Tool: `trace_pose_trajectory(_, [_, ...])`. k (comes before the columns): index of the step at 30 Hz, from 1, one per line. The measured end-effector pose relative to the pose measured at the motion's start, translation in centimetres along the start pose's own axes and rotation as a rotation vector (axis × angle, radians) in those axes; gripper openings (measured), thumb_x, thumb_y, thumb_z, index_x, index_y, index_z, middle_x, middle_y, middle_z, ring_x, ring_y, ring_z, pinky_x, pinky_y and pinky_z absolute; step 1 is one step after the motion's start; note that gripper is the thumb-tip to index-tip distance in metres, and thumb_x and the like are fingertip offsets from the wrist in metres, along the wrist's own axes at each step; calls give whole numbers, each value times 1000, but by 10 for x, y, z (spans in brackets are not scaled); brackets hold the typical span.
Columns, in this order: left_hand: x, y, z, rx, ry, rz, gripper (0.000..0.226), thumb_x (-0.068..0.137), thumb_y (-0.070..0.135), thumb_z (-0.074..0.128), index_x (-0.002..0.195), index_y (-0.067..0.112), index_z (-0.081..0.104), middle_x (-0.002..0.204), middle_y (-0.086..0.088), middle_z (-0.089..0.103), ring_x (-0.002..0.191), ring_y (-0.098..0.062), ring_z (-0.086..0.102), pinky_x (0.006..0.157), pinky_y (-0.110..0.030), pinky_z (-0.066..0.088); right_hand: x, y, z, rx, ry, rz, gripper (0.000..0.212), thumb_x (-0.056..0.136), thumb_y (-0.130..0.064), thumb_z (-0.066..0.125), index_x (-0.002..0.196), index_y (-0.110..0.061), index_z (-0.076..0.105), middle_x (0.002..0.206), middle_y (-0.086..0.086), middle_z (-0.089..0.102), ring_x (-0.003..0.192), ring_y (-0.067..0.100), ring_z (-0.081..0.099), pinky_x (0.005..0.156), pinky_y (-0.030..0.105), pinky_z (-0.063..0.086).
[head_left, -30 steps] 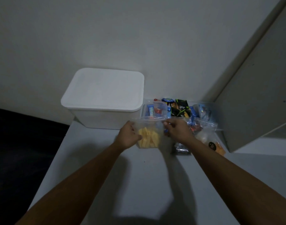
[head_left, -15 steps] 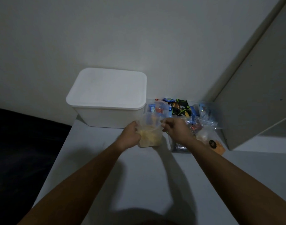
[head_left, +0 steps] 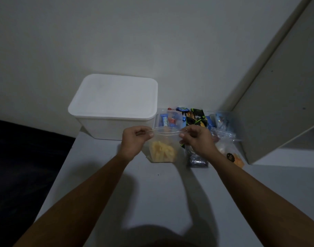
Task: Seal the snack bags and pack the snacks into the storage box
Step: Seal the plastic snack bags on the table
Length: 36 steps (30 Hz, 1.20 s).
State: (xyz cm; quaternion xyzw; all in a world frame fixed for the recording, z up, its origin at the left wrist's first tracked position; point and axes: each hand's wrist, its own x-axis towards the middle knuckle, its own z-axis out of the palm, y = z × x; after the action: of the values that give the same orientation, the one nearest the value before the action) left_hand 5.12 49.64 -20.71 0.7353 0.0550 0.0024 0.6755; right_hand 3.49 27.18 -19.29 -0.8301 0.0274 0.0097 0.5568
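Observation:
A clear zip bag of yellow snack pieces stands upright on the white table. My left hand pinches the left end of its zip strip and my right hand pinches the right end, so the strip is stretched flat between them. The white storage box stands just behind my left hand with its lid on. More snacks lie behind and to the right: a pile of wrapped sweets and other clear bags.
A dark foil packet lies beside my right wrist. A grey cabinet panel rises at the right. The wall stands close behind the box. The table's left edge drops to a dark floor.
The bag went from lying tilted in my hands to standing upright. My hands moved apart along the top strip, which is now pulled straight between them.

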Motion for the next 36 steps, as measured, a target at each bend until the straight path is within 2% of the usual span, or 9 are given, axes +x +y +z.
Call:
trace_pose_trajectory(6, [1, 9, 2, 57, -2, 35, 14, 73, 1, 77, 86, 4, 75, 75, -1, 72, 64, -2, 67, 66, -12, 52, 2, -1, -4, 29, 36, 30, 11, 85, -5, 67, 80, -15, 68, 75, 4, 70, 62, 9, 69, 61, 24, 58])
trace_pose_trajectory(11, [-1, 18, 5, 136, -39, 28, 10, 74, 1, 76, 82, 6, 73, 74, 0, 70, 66, -3, 66, 68, -16, 52, 5, -2, -9, -6, 48, 40, 6, 85, -6, 68, 83, -11, 69, 78, 5, 71, 60, 4, 68, 57, 18, 56])
trace_pose_trajectory(16, [0, 20, 16, 291, 22, 34, 12, 80, 5, 72, 74, 15, 68, 69, 5, 63, 68, -8, 60, 70, -25, 47, 7, -5, -4, -87, 64, 14, 7, 86, -10, 68, 80, -13, 67, 78, 8, 70, 64, 15, 69, 60, 31, 59])
trace_pose_trajectory(19, [1, 21, 18, 324, 10, 48, 21, 82, 3, 68, 68, 19, 64, 67, 8, 61, 67, -5, 57, 70, -24, 43, 8, -5, -4, -158, 33, -17, 10, 87, -13, 68, 80, -8, 63, 79, 7, 67, 62, 15, 66, 58, 32, 58])
trace_pose_trajectory(21, [1, 23, 16, 320, -23, 69, 26, 83, 3, 66, 67, 23, 60, 69, 7, 61, 69, -6, 57, 70, -24, 43, 9, -5, -6, -180, 28, -37, 13, 85, -12, 69, 75, -11, 63, 78, 7, 65, 65, 16, 62, 62, 35, 56])
trace_pose_trajectory(23, [0, 25, 15, 308, -79, 91, 20, 82, 5, 68, 74, 21, 61, 74, 5, 62, 72, -8, 59, 69, -22, 45, 10, -7, -8, -177, 31, -34, 14, 84, -11, 71, 72, -13, 64, 75, 3, 65, 64, 10, 60, 62, 30, 53])
trace_pose_trajectory(27, [-1, 30, 19, 282, -135, 92, 11, 77, 8, 75, 85, 13, 69, 81, 2, 67, 76, -8, 62, 67, -15, 47, 10, -12, -9, -132, 34, -31, 10, 82, -8, 72, 79, 0, 68, 71, 0, 65, 53, -6, 58, 50, 11, 47])
trace_pose_trajectory(32, [3, 34, 25, 350, -52, 128, 8, 76, 8, 76, 83, 8, 73, 79, -2, 69, 75, -9, 62, 69, -15, 46, 8, -18, -10, -108, 18, -45, 6, 83, -8, 72, 79, -4, 68, 73, 1, 66, 53, -7, 58, 49, 11, 46])
trace_pose_trajectory(36, [2, 36, 28, 391, -58, 156, 8, 77, 8, 76, 84, 8, 74, 80, -2, 69, 77, -12, 63, 70, -18, 47, 8, -23, -9, -154, -13, -53, 9, 81, -10, 73, 76, -16, 68, 76, -9, 64, 59, -11, 57, 52, 8, 43])
